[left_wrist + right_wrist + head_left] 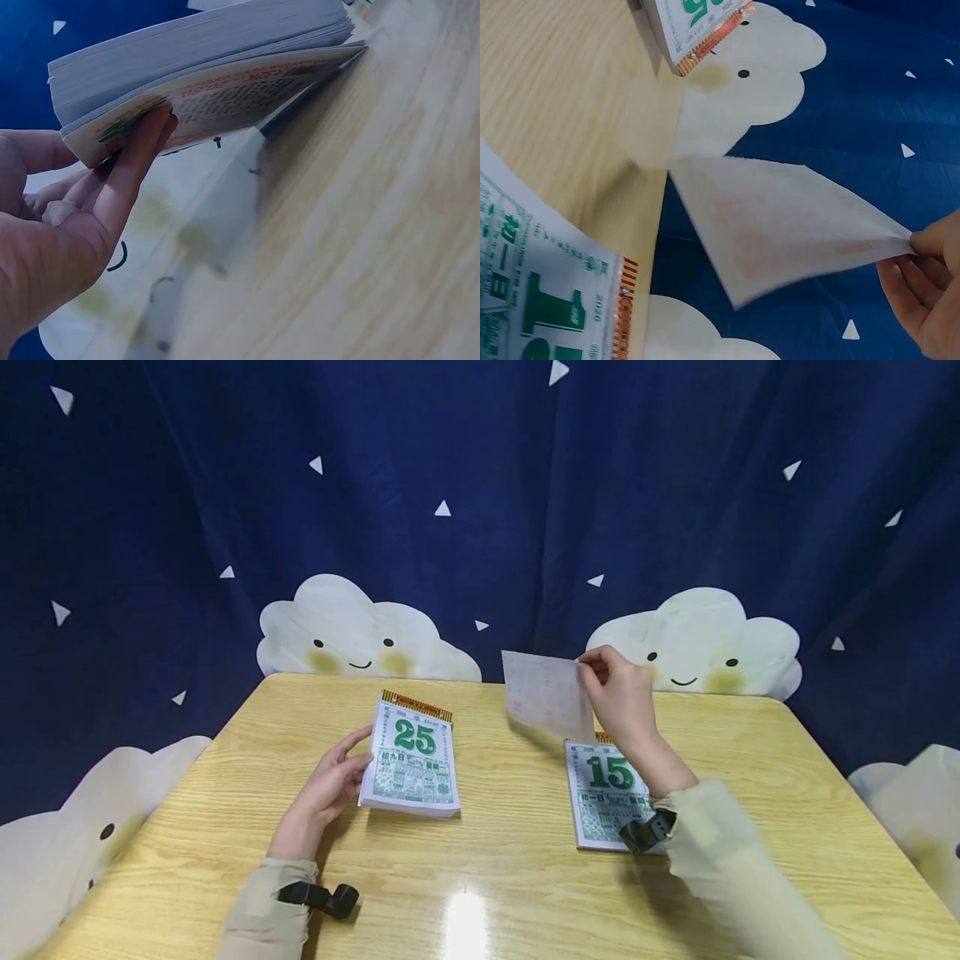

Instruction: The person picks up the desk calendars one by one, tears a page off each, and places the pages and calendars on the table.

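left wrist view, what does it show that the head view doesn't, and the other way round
Only the left wrist view: the red-printed underside of the thick white paper calendar pad.

Only the head view: the large green 25 on that pad's face, the large green 15 on a second white paper calendar pad, and the right hand pinching a thin white paper sheet.

Both: the left hand gripping the first pad, the pale wooden table, the blue backdrop.

a blue curtain (pixel 480 435) with white triangles (pixel 442 509) and clouds (pixel 341 618) hangs behind a wooden table (pixel 517 827).
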Tool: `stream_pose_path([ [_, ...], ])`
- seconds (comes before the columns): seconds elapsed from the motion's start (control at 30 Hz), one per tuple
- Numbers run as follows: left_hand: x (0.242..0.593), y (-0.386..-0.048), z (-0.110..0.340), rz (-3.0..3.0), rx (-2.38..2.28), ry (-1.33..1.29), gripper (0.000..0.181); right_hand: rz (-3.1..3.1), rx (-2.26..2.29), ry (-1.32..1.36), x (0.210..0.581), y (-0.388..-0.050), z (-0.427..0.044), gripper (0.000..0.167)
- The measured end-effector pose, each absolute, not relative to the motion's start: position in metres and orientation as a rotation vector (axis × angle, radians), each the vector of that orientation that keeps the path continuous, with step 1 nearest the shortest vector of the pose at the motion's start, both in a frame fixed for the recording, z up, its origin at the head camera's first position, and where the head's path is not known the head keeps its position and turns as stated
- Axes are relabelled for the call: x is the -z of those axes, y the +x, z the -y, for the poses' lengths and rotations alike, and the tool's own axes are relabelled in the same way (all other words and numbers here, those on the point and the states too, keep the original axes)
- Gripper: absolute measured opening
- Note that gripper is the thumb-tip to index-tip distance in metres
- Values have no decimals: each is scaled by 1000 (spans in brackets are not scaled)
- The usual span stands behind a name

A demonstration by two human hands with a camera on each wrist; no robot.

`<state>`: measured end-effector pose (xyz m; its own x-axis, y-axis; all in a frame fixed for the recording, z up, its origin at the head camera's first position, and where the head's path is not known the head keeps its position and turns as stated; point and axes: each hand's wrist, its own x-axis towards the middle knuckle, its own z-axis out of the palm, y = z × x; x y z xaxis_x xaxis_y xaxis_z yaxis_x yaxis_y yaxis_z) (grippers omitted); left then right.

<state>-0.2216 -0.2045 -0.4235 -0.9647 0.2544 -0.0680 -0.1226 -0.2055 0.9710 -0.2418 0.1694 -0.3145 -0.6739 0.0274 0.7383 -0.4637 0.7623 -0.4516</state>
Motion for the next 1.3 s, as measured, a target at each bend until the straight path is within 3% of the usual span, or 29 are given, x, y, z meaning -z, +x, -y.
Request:
stream_pose_path([
  [0.53, 427, -219, 213, -1836, -2153, 232, 56, 2406, -779, 535, 352, -228, -145, 4],
  [1.03, 428, -220, 220, -2098, -1916, 116, 56, 2637, -982, 622, 375, -208, -115, 2],
  [1.3, 429, -220, 223, -2153, -1878, 106, 54, 2798, -773, 770, 384, -195, -100, 6],
])
